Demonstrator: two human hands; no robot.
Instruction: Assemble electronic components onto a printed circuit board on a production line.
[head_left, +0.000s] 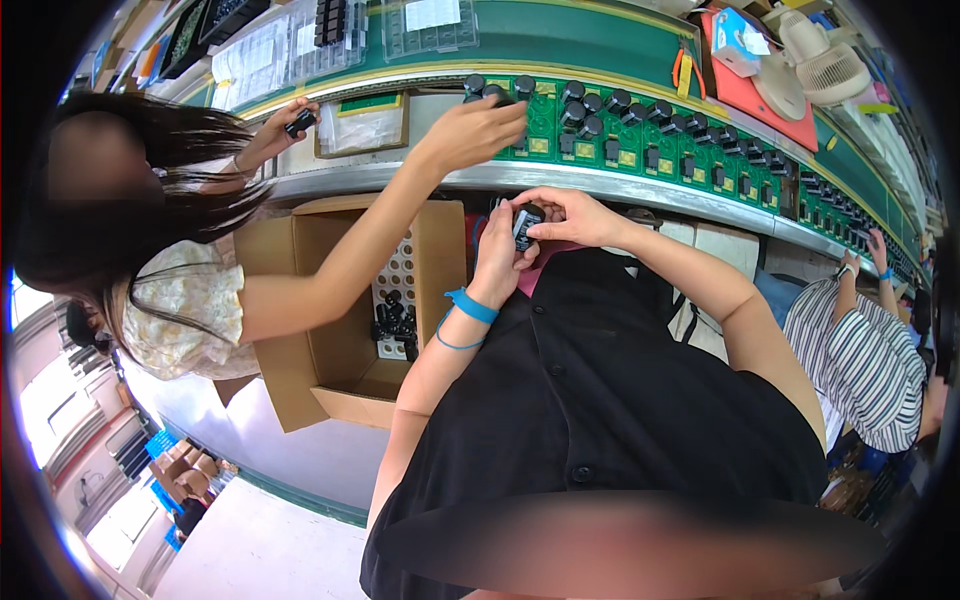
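In front of my chest I hold a black cylindrical capacitor [526,226] with a light printed stripe. My left hand [494,256], with a blue wrist strap below it, is closed around its lower left side. Fingers of my right hand [577,216] pinch it from the right. Just beyond my hands lies a long row of green circuit boards [542,127], with upright black capacitors and smaller dark parts on them. To my left, a co-worker's hand [476,132] reaches over the nearest board, while their other hand [262,138] grips another black capacitor [300,123].
An open cardboard box [345,405] with loose black capacitors and a white holed tray stands at my left. The metal rail [640,185] borders the line. Orange-handled pliers [685,72], a tissue box [738,40] and a fan [828,68] sit beyond. Another worker [862,350] is at the right.
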